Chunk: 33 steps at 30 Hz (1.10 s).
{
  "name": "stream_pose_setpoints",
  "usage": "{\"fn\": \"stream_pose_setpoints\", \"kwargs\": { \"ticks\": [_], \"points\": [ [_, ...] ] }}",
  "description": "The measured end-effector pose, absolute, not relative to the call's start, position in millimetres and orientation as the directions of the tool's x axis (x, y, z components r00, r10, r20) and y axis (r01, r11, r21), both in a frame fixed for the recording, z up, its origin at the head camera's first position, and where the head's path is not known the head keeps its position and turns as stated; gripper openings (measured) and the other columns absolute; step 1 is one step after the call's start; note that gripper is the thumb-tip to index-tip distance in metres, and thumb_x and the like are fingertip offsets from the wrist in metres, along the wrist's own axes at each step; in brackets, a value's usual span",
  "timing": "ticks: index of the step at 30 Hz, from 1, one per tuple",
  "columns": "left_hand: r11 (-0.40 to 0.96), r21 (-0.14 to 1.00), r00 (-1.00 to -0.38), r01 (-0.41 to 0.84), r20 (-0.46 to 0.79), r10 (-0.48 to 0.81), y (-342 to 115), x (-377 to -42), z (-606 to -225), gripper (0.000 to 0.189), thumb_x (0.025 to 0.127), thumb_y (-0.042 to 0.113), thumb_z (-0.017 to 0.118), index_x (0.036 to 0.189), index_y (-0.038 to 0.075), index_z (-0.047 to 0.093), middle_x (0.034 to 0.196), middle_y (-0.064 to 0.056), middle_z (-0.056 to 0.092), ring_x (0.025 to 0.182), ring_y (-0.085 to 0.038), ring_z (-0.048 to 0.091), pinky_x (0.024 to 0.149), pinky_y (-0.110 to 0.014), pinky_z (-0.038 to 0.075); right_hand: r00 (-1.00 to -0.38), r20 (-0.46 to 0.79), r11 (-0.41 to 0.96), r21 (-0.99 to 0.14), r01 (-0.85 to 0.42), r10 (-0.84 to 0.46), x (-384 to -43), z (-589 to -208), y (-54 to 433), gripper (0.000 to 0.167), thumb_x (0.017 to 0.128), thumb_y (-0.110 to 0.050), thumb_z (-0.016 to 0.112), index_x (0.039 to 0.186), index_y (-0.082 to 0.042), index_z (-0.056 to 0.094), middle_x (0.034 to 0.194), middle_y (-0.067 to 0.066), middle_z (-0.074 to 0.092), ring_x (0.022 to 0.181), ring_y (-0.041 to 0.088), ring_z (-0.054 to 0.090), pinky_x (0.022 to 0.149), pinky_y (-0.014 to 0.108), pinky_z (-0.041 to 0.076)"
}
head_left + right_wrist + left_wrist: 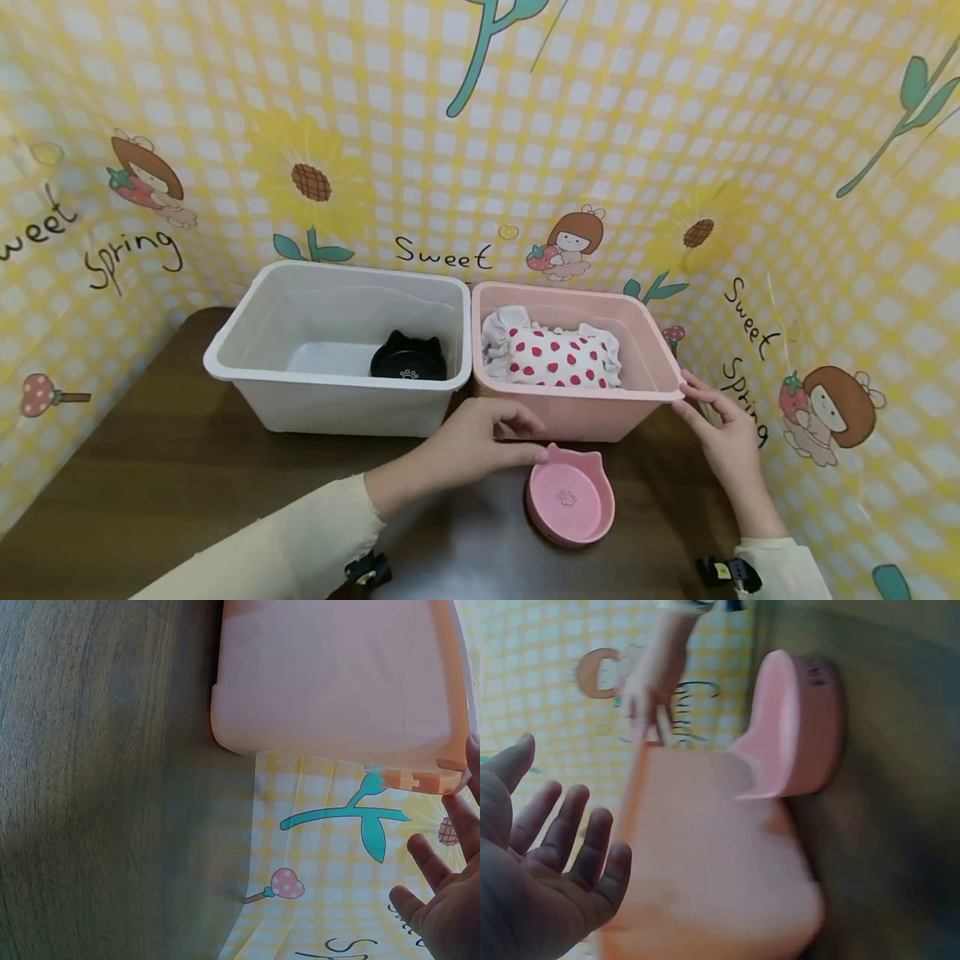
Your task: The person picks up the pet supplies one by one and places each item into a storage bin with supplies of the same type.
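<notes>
My left hand (487, 437) hovers in front of a pink bin (570, 414), fingers loosely bent and holding nothing. Its thumb tip overlaps one ear of a pink cat-eared pet bowl (573, 500) on the table. In the left wrist view the palm of this hand (555, 877) shows bare beside the bin. My right hand (723, 442) touches the bin's front right rim corner with its thumb and index finger. The right wrist view shows these fingers (427, 859) spread and fairly straight at that corner. Inside the bin lies a white strawberry-print cushion (558, 358) with ruffled ends.
A white bin (337, 408) stands against the pink bin's left side, with a black cat-eared bowl (408, 358) in its right end. Both rest on a dark wooden table (187, 483). A yellow checked cloth (420, 167) with flower prints rises behind and at both sides.
</notes>
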<state>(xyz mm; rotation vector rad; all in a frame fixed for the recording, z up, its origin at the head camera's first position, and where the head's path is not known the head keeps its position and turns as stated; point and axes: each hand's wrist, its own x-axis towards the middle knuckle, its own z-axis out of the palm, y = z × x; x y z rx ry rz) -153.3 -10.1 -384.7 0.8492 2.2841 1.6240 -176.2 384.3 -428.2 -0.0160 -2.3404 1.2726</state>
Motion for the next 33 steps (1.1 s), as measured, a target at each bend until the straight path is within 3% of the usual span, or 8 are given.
{"fn": "stream_pose_setpoints", "kwargs": {
  "ticks": [9, 15, 20, 33],
  "points": [
    [0.341, 0.908, -0.869, 0.243, 0.048, 0.493, -11, -151, -444, 0.043, 0.084, 0.042, 0.084, 0.118, 0.018, 0.073, 0.112, 0.004, 0.073, 0.109, -0.018, 0.067, 0.100, -0.042, 0.053, -0.887, 0.409, 0.568, -0.791, -0.229, 0.212, -177, -427, 385, 0.031, 0.090, -0.016, 0.080, 0.120, -0.007, 0.075, 0.138, 0.005, 0.066, 0.128, -0.004, 0.056, 0.109, 0.012, 0.036],
    [0.333, 0.916, -0.884, 0.226, 0.049, 0.464, 1, -157, -472, 0.051, 0.085, 0.035, 0.085, 0.128, 0.011, 0.069, 0.122, -0.005, 0.072, 0.117, -0.027, 0.066, 0.100, -0.045, 0.053, -0.889, 0.394, 0.569, -0.797, -0.204, 0.234, -177, -426, 382, 0.032, 0.091, -0.015, 0.079, 0.121, -0.006, 0.074, 0.139, 0.006, 0.066, 0.128, -0.005, 0.055, 0.109, 0.012, 0.037],
    [0.342, 0.917, -0.894, 0.206, 0.034, 0.447, 17, -164, -485, 0.054, 0.087, 0.031, 0.083, 0.131, 0.005, 0.067, 0.127, -0.013, 0.070, 0.117, -0.029, 0.066, 0.101, -0.047, 0.053, -0.880, 0.405, 0.566, -0.798, -0.207, 0.248, -176, -426, 382, 0.031, 0.091, -0.012, 0.079, 0.120, -0.004, 0.074, 0.138, 0.006, 0.066, 0.126, -0.007, 0.056, 0.108, 0.010, 0.036],
    [0.378, 0.898, -0.919, 0.226, 0.069, 0.388, 43, -167, -505, 0.048, 0.088, 0.021, 0.083, 0.130, 0.005, 0.068, 0.122, -0.010, 0.073, 0.107, -0.024, 0.071, 0.092, -0.040, 0.058, -0.871, 0.435, 0.565, -0.788, -0.245, 0.228, -176, -428, 382, 0.031, 0.090, -0.013, 0.080, 0.120, -0.006, 0.075, 0.137, 0.006, 0.066, 0.126, -0.007, 0.056, 0.106, 0.009, 0.037]
  ]
}}
